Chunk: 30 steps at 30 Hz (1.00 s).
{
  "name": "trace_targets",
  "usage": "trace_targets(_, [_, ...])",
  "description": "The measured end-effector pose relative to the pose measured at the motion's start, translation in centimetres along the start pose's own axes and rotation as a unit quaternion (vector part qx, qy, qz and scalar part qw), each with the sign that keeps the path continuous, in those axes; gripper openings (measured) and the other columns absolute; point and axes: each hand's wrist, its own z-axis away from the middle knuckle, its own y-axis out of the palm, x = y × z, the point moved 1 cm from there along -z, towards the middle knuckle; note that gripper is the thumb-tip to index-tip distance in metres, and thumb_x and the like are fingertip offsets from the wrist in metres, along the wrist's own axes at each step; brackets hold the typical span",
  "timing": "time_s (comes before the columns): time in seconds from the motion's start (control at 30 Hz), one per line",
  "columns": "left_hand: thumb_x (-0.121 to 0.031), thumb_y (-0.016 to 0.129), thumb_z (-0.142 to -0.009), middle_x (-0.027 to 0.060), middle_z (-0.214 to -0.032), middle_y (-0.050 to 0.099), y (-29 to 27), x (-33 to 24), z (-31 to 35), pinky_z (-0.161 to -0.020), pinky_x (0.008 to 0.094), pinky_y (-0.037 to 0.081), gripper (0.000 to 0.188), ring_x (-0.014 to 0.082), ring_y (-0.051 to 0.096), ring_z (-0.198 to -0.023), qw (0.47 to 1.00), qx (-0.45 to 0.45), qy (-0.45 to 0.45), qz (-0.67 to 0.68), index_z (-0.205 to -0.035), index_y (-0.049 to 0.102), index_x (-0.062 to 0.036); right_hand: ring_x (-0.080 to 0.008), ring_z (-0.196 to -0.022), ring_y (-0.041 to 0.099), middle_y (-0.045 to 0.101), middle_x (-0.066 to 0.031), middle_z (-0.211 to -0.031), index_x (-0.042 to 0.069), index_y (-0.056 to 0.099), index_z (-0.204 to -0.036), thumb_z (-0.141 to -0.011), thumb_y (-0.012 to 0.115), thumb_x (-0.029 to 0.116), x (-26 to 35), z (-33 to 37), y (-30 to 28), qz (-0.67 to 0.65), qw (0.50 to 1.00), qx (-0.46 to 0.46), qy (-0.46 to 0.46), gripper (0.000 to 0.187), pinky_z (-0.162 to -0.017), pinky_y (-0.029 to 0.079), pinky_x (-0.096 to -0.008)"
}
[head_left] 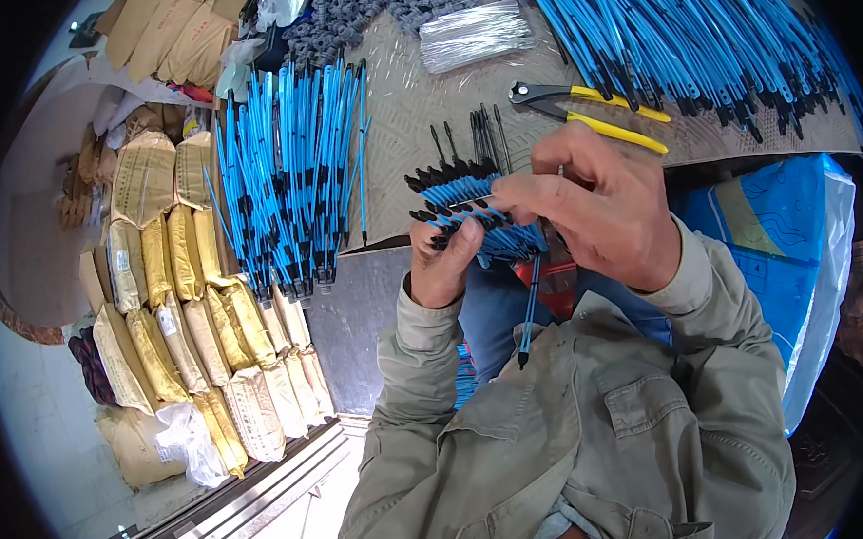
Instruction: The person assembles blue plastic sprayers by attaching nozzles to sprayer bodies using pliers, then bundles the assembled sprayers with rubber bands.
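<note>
Left hand (441,269) partly hidden, grey heap (336,26) cropped

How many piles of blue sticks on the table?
2: left pile at the left side of the table, right pile beyond the pliers.

In the middle, the bundle of sticks (516,242) is showing bright blue with black tips. The stick pile (290,170) at 10 o'clock and another pile (673,42) at 2 o'clock are matching those colours. Yellow is covering the plier handles (614,100) toward 2 o'clock. Near 12 o'clock, thin wires (476,37) are shining silver. The table (400,125) is showing brownish grey with curvy lines. Sacks (185,253) at 9 o'clock are looking tan and yellow.
</note>
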Motion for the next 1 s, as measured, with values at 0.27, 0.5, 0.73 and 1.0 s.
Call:
trace_targets(0.27, [-0.015, 0.055, -0.088, 0.0072, -0.099, 0.063, 0.3, -0.6, -0.1, -0.082, 0.0271, 0.043, 0.025, 0.0125, 0.057, -0.091, 1.000, 0.021, -0.003, 0.004, -0.105, 0.060, 0.0028, -0.0136, -0.057, 0.054, 0.051, -0.0039, -0.074, 0.006, 0.065, -0.094, -0.060, 0.064, -0.004, 1.5, -0.9, -0.9, 0.083, 0.996, 0.009, -0.036, 0.035, -0.046, 0.041, -0.0237])
trace_targets(0.5, [-0.015, 0.055, -0.089, 0.0057, -0.099, 0.063, -1.0, 0.0, -0.1, -0.080, 0.0260, 0.044, 0.023, 0.0107, 0.056, -0.090, 0.997, 0.066, 0.016, -0.029, -0.105, 0.061, 0.0008, -0.0123, -0.055, 0.051, 0.051, -0.0027, -0.074, 0.007, 0.063, -0.093, -0.062, 0.063, 0.005, 1.5, -0.7, -0.2, 0.099, 0.993, -0.008, -0.056, 0.032, -0.047, 0.039, -0.0226])
trace_targets(0.73, [-0.017, 0.055, -0.089, 0.0033, -0.097, 0.063, -0.4, -0.9, 0.0, -0.077, 0.0250, 0.044, 0.023, 0.0086, 0.055, -0.088, 0.996, 0.090, -0.015, -0.027, -0.104, 0.061, -0.0005, -0.0107, -0.053, 0.050, 0.051, -0.0017, -0.074, 0.009, 0.063, -0.092, -0.065, 0.063, 0.009, 0.9, -1.2, 0.0, 0.055, 0.997, 0.013, -0.046, 0.027, -0.045, 0.038, -0.0225])
trace_targets(1.0, [-0.020, 0.056, -0.089, 0.0018, -0.092, 0.063, -0.3, -0.4, 0.0, -0.075, 0.0240, 0.043, 0.024, 0.0077, 0.055, -0.085, 0.996, 0.076, 0.000, -0.037, -0.103, 0.061, -0.0003, -0.0123, -0.054, 0.051, 0.051, -0.0035, -0.074, 0.007, 0.063, -0.093, -0.065, 0.063, 0.004, 1.5, -1.3, 0.0, 0.066, 0.996, 0.025, -0.056, 0.029, -0.045, 0.038, -0.0234])
